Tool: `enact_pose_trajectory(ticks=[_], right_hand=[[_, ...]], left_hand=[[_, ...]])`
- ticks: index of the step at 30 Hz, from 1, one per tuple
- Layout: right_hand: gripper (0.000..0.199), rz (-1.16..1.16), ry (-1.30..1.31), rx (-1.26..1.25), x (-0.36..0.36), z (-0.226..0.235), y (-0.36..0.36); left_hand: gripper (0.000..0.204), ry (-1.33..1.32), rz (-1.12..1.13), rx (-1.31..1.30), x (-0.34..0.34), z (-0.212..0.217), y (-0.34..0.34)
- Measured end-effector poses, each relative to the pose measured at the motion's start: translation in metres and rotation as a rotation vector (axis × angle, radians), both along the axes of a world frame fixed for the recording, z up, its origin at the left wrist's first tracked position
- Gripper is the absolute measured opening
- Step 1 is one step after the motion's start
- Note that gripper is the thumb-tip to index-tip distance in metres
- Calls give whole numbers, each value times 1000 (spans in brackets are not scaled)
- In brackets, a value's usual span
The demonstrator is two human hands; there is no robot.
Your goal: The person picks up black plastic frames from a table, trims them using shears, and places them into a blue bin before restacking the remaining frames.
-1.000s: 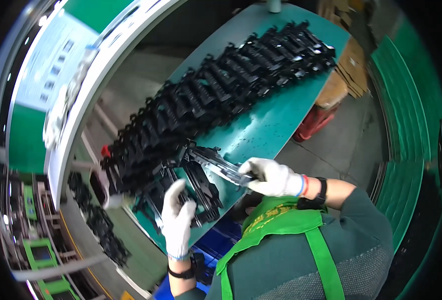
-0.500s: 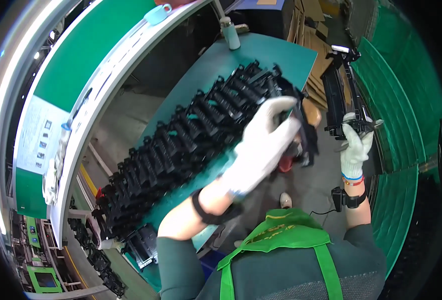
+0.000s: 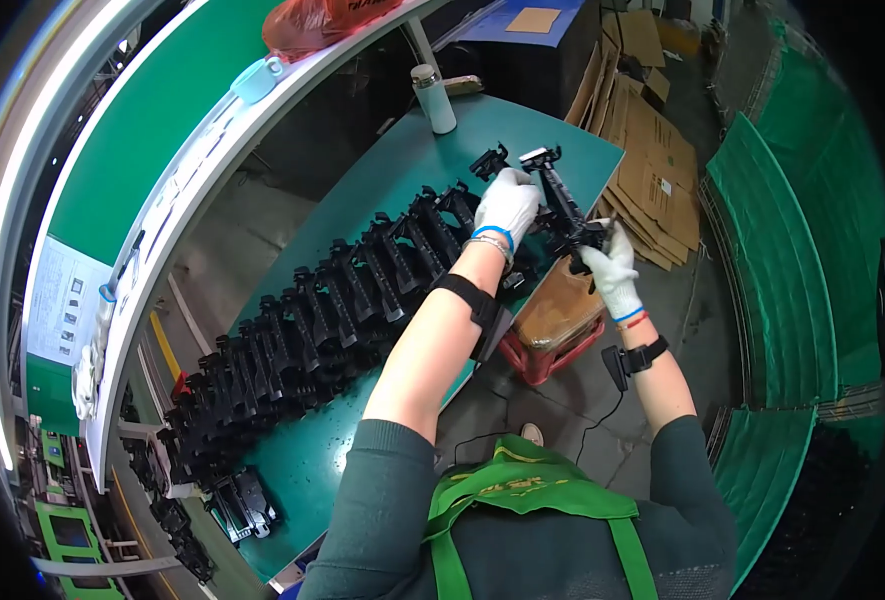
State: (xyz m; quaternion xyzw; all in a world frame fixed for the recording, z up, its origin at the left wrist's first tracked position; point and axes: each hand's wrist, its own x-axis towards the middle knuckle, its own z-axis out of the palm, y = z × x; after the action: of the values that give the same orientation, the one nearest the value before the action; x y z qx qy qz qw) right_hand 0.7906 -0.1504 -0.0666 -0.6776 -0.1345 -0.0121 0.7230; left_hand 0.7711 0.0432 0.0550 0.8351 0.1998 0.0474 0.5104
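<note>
My right hand, in a white glove, grips the near end of a long black plastic frame with a pale piece at its far end. The frame is held tilted above the right edge of the green table. My left hand, gloved too, has its fingers closed round another black plastic frame at the far end of the row; its fingertips are partly hidden. Beside it, a long row of similar black frames leans one against another across the table.
The green table carries a bottle at its far side and a separate black part at its near end. A red crate stands below the right edge. Flattened cardboard lies beyond; green curtains hang at right.
My right hand has brought its black frame leftward to the table's edge. My left hand has moved farther away and slightly left, to the row's far end. The view has shifted.
</note>
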Motion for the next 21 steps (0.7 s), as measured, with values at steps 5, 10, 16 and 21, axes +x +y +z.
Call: enact_pose_trajectory(ticks=[5, 10, 16, 21], right_hand=[[41, 220, -22, -54, 9, 13, 14], [46, 325, -111, -617, 18, 33, 13], [51, 332, -323, -697, 22, 30, 18], [49, 564, 89, -208, 14, 42, 10]], left_hand=[[44, 131, -154, 361, -21, 18, 9], [46, 231, -371, 900, -68, 42, 2], [45, -151, -366, 1069, -134, 25, 7], [46, -519, -338, 930, -205, 21, 10]])
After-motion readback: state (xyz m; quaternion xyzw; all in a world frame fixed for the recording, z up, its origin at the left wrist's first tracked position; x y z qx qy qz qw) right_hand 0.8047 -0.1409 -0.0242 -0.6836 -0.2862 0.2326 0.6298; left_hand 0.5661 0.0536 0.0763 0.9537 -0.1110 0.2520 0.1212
